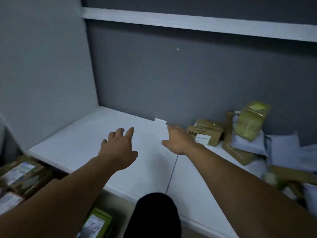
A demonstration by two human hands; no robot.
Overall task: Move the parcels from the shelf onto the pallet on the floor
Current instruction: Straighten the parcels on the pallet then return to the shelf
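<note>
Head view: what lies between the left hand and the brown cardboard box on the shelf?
Head view: bare white shelf, then the open right hand, close beside the cardboard box. The left hand is open too.

Left hand (118, 148), right hand (180, 141) above shelf (77, 140)

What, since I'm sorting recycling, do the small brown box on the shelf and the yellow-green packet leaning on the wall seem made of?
Small brown box: matte cardboard by the look, square edges, printed lettering, white paper label. Yellow-green packet: probably a plastic mailer; a glossy strip like tape glints on it, but blur leaves this open.
</note>
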